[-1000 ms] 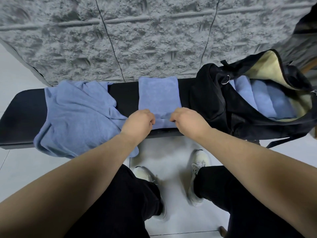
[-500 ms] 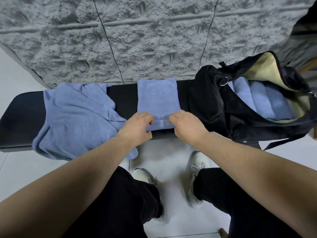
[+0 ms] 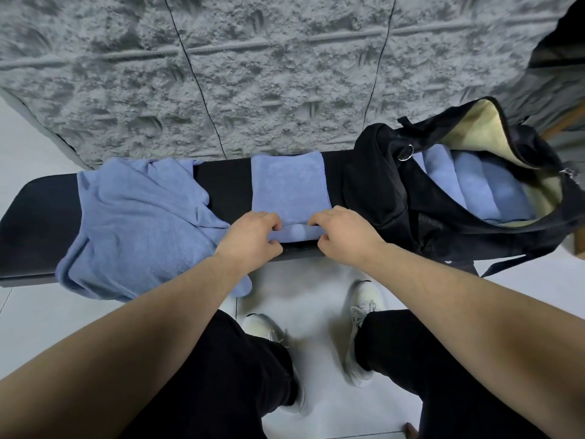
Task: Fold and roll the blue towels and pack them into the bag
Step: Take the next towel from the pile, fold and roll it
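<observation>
A folded blue towel (image 3: 288,184) lies lengthwise across the black bench (image 3: 38,226), its near end turned over into a small roll. My left hand (image 3: 253,237) grips the roll's left end and my right hand (image 3: 343,231) grips its right end, fingers curled over it. A loose heap of blue towels (image 3: 139,223) covers the bench to the left. At the right stands an open black bag (image 3: 395,204) with a cream lining, holding several rolled blue towels (image 3: 474,185).
A rough grey stone wall (image 3: 253,74) rises right behind the bench. Pale floor tiles lie below, with my white shoes (image 3: 364,324) and black trousers near the bench's front edge. A bag strap (image 3: 506,264) hangs off the right side.
Both hands have turned the towel's near end over and away from me, so a short roll now shows between them.
</observation>
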`<control>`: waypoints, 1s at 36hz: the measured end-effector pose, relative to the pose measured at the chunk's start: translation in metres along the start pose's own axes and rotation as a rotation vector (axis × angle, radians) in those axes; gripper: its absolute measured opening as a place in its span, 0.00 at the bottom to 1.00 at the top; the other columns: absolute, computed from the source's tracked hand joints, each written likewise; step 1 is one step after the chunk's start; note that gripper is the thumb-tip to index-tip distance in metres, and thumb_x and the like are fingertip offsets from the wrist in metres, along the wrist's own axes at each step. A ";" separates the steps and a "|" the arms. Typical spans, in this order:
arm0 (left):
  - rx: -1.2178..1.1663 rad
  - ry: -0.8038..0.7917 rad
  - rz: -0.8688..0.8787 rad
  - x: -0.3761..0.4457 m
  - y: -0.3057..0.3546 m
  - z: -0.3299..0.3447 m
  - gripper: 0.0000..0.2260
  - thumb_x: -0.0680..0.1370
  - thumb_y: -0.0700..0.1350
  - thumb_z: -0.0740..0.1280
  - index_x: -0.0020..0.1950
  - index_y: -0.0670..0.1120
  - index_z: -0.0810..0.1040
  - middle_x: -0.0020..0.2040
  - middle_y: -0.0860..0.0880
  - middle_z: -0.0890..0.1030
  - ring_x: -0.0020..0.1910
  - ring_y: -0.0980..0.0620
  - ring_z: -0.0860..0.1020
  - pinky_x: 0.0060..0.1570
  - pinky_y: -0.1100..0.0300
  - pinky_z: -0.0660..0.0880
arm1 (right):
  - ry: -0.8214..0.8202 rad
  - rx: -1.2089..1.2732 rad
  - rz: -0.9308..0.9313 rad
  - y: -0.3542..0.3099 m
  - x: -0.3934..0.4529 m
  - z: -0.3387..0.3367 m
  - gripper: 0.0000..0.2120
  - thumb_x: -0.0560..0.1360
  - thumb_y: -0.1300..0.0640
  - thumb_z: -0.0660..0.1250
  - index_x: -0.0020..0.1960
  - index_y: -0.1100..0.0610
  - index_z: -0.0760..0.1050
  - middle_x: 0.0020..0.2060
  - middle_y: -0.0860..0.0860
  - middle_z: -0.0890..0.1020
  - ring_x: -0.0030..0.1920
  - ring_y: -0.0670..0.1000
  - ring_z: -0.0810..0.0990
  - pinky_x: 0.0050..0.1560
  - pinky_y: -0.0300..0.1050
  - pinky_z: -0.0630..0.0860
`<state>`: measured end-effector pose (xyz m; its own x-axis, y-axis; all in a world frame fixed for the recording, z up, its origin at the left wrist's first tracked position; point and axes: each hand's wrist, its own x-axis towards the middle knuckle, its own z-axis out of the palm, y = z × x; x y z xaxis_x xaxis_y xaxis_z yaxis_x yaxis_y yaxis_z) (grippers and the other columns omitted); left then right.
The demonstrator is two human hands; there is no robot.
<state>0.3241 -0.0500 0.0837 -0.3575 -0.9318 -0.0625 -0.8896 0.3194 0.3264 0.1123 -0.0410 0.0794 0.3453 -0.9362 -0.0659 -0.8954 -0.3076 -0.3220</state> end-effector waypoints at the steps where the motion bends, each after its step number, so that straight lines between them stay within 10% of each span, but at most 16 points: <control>1: -0.005 -0.005 -0.004 0.000 0.001 -0.001 0.07 0.73 0.43 0.66 0.51 0.46 0.77 0.42 0.51 0.76 0.44 0.51 0.71 0.42 0.56 0.73 | -0.013 0.022 0.014 0.000 -0.001 -0.002 0.18 0.74 0.62 0.60 0.62 0.52 0.73 0.49 0.49 0.78 0.54 0.53 0.72 0.46 0.43 0.65; 16: -0.091 -0.020 -0.044 0.002 0.002 0.000 0.04 0.76 0.44 0.63 0.48 0.48 0.77 0.39 0.53 0.75 0.41 0.51 0.73 0.36 0.60 0.66 | -0.148 0.173 0.100 0.006 -0.001 -0.011 0.16 0.73 0.63 0.59 0.58 0.51 0.74 0.53 0.48 0.78 0.53 0.52 0.75 0.51 0.47 0.73; 36: -0.096 0.030 -0.069 0.013 -0.010 0.010 0.15 0.79 0.40 0.60 0.63 0.49 0.79 0.59 0.49 0.75 0.58 0.46 0.70 0.58 0.56 0.67 | 0.049 0.076 0.030 0.011 0.014 -0.003 0.16 0.78 0.63 0.61 0.61 0.49 0.76 0.55 0.47 0.78 0.53 0.51 0.70 0.55 0.44 0.65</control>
<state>0.3256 -0.0635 0.0702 -0.2862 -0.9563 -0.0603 -0.8800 0.2374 0.4114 0.1066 -0.0579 0.0773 0.3032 -0.9524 -0.0310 -0.8804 -0.2675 -0.3916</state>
